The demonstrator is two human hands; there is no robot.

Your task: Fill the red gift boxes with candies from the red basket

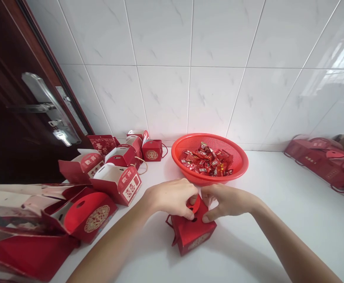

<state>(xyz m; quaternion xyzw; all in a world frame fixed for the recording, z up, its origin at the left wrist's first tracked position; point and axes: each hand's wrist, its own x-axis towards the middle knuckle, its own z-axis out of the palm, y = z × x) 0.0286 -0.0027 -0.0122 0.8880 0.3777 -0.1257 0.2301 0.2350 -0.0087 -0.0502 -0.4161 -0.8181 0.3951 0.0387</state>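
The red box (193,236) is sitting well out from the counter's (292,188) back edge, the left hand (174,198) and right hand (226,201) gripping its top; uneven pressing could be crumpling it. The basket (242,167) is sitting just behind, limiting reach; leftward swings could be knocking the open boxes (123,188), while room is stretching rightward.

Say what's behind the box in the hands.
The basket of mostly red packets, then the tiled wall. The box and hands hide most of the spot just behind.

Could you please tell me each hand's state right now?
Left hand: closed on the top flap of the red box.
Right hand: curled, holding the same box.
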